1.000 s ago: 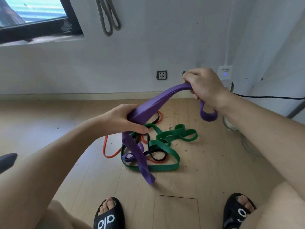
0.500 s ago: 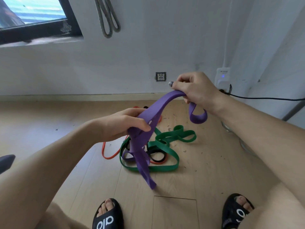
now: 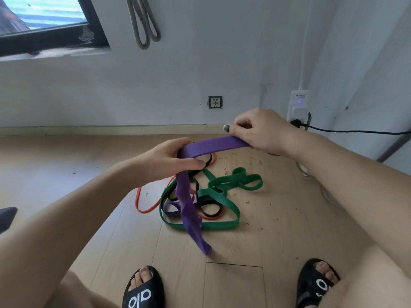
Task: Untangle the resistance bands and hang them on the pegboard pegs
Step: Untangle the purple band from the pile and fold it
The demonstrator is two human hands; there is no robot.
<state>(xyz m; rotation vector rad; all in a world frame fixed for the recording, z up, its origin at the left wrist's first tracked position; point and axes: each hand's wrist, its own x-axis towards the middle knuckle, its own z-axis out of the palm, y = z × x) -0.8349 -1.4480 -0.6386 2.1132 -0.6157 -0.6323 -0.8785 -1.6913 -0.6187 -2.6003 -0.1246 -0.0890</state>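
1. The left hand curls its fingers and thumb round the purple band, and the right hand pinches the same band farther right, so that a short flat span runs between the two.
2. Below the left hand the purple band hangs down to the floor. One fold reaches near, towards the sandals, while another loop lies in the heap.
3. The heap lies on the floor beyond the feet: a green band, an orange band and a black band cross one another and the purple loop.
4. Judged step: freeing the purple band. It is best done by lifting slowly with both hands kept apart and watching which strand rides over the purple loop.
5. If the heap rises with it, the pull should stop. One hand then lifts the crossing strand off instead of stretching the rubber.
6. A grey band hangs on the far wall, upper left. Its peg is out of view.
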